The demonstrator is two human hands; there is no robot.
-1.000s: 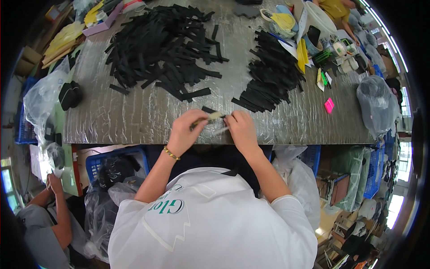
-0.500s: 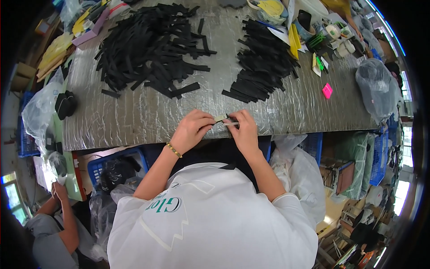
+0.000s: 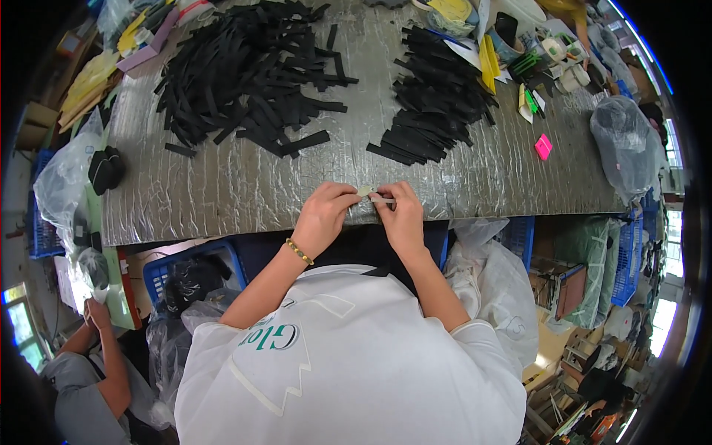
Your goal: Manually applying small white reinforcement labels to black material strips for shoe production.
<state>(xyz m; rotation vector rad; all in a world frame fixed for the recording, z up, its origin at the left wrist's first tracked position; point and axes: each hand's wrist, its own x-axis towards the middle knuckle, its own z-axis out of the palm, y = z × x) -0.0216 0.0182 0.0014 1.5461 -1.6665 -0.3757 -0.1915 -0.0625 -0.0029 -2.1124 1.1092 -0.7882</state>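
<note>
Just above the table's near edge, my left hand pinches a small pale, flat piece between thumb and fingertips. My right hand is closed opposite it, its fingertips against the other end of that piece. A thin whitish stick or strip crosses my right fingers; its kind is too small to make out. Beyond my hands lie two heaps of short black fabric-like strips: a wide, tangled heap on the left and a narrower, more aligned heap on the right.
The silvery table carries a pink object, a yellow-and-green item and a clear plastic bag on the right. A black bundle sits at the left edge. A blue basket stands below. Another person works at lower left.
The pale piece has turned slightly between my fingertips, and its dark part no longer shows. My left wrist has shifted a little; both hands stay at the same spot.
</note>
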